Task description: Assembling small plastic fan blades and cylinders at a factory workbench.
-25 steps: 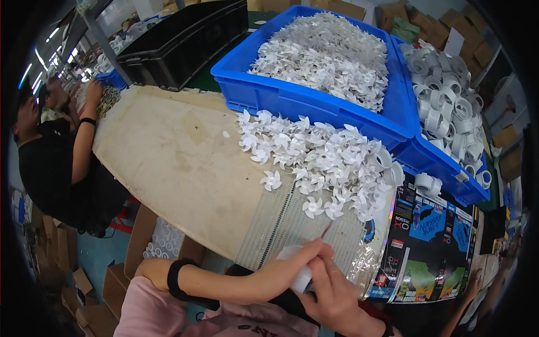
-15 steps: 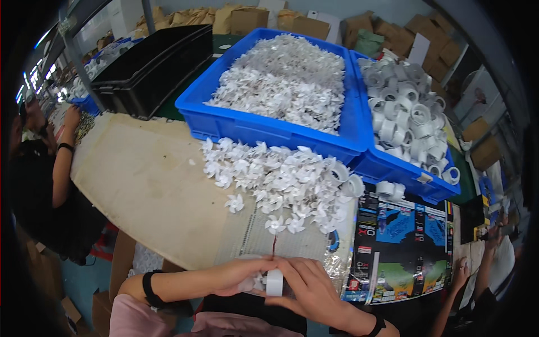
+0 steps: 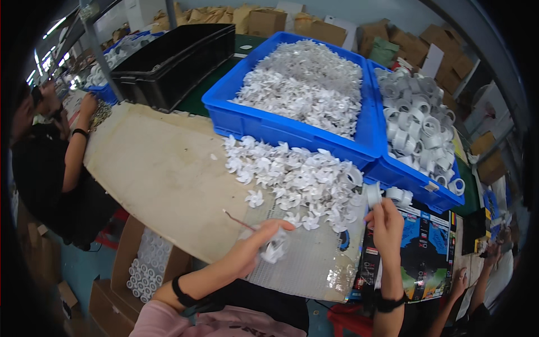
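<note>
My left hand [image 3: 247,251] is closed around a white bladed fan part [image 3: 275,250], slightly blurred, above the front of the table. A thin dark red wire [image 3: 238,219] sticks out beyond the fingers. Farther right, my right hand [image 3: 387,227] pinches a white plastic ring [image 3: 374,194] at the right end of a heap. That heap of small white fan wheels [image 3: 295,174] lies on the table between my hands and the blue bin [image 3: 286,122]. Two more white rings [image 3: 398,196] rest beside my right fingertips.
More fan wheels fill the blue bin; a second blue bin [image 3: 412,173] holds white rings. A black crate [image 3: 168,67] stands far left. A cardboard box [image 3: 126,241] of white round parts sits below the table. People work at left and right. Printed sheeting [image 3: 418,247] covers the right side.
My hands were together around a white ring at the front edge. They have parted: the left moved up slightly with the fan part, the right reached forward and right to a ring.
</note>
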`<action>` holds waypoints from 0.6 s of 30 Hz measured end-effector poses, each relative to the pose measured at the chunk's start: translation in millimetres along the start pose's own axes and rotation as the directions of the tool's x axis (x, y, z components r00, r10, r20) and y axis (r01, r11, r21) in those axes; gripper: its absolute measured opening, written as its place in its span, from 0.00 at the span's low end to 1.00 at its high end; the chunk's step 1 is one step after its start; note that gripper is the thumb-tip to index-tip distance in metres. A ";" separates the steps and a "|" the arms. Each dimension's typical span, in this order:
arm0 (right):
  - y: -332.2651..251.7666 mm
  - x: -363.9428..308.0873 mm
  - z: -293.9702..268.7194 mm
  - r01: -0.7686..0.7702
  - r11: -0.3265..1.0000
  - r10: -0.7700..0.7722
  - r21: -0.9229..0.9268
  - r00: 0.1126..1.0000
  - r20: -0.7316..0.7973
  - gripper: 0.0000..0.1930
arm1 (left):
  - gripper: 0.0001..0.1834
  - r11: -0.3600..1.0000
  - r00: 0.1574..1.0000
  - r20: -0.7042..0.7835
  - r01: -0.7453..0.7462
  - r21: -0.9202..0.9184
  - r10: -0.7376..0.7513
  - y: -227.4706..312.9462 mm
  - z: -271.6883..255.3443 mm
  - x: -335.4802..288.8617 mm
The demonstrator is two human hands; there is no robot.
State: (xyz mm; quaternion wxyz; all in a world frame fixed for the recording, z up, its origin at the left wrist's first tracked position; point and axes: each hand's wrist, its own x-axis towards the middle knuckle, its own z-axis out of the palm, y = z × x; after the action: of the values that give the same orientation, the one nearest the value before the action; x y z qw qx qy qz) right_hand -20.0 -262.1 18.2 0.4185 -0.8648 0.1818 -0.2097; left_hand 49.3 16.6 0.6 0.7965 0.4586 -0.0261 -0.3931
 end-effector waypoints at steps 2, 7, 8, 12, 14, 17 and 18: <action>-35.4 -33.4 6.6 -0.196 0.900 0.096 0.390 0.961 0.261 0.14 | 0.21 0.998 0.997 0.074 0.030 0.050 -0.034 -3.7 -7.9 12.4; -64.8 -89.6 46.3 -0.605 0.414 0.066 0.680 0.765 0.641 0.17 | 0.25 0.956 0.999 0.040 -0.021 0.291 0.010 -8.7 5.1 -2.4; -63.6 -92.2 52.7 -0.690 0.296 0.087 0.661 0.708 0.700 0.17 | 0.24 0.896 0.989 0.102 -0.139 0.422 0.105 -6.4 8.3 -6.2; -66.9 -98.3 60.2 -0.688 0.189 0.191 0.701 0.726 0.661 0.17 | 0.25 0.750 0.928 0.270 -0.368 0.549 0.257 0.2 8.6 -17.8; -75.9 -100.5 58.4 -0.650 0.406 0.267 0.642 0.757 0.597 0.17 | 0.24 0.776 0.926 0.286 -0.364 0.515 0.245 -2.4 5.7 -20.7; -85.5 -112.2 56.1 -0.462 0.531 0.106 0.711 0.868 0.485 0.26 | 0.19 0.756 0.924 0.173 -0.379 0.534 0.341 -4.5 4.6 -23.1; -84.3 -113.8 56.3 -0.466 0.526 0.112 0.711 0.867 0.485 0.26 | 0.18 0.752 0.935 0.154 -0.349 0.560 0.319 -1.5 6.2 -24.2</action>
State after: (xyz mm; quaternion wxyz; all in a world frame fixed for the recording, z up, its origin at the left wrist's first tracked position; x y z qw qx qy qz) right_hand -75.5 -120.6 30.1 0.8220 -0.5553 0.1246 -0.0227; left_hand 29.2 27.6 10.8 0.6753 0.6569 -0.2451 -0.2289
